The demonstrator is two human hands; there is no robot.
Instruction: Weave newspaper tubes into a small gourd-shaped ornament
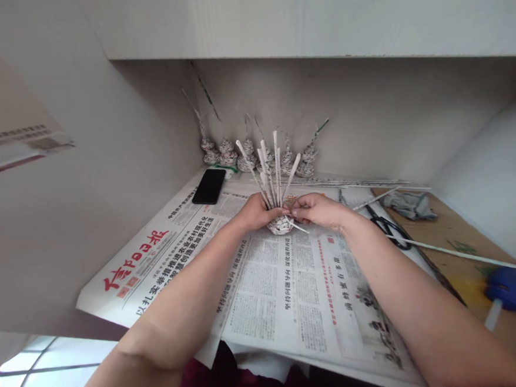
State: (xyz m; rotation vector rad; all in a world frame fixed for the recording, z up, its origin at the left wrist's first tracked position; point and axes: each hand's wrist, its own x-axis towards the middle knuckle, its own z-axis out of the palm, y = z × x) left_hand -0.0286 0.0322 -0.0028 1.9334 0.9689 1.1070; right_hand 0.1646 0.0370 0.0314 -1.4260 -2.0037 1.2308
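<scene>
A small round piece woven from rolled newspaper (281, 226) sits on the newspaper in front of me. Several pale paper sticks (277, 168) rise and fan out from its top. My left hand (261, 212) is closed around its left side, the thumb lying along the rim. From the right, my right hand (314, 208) pinches at the rim with thumb and fingers together, on what looks like a paper strip. A short end of a paper strip (300, 227) sticks out at the lower right of the weave. My fingers partly hide the rim.
Several woven gourd shapes (227, 153) line the back wall. A black phone (209, 186) lies at left on the spread newspaper (256, 299). At right are long paper sticks (354, 183), a grey cloth (409, 204), a black-handled tool (388, 231) and a blue glue gun (515, 293). A shelf (316, 18) overhangs.
</scene>
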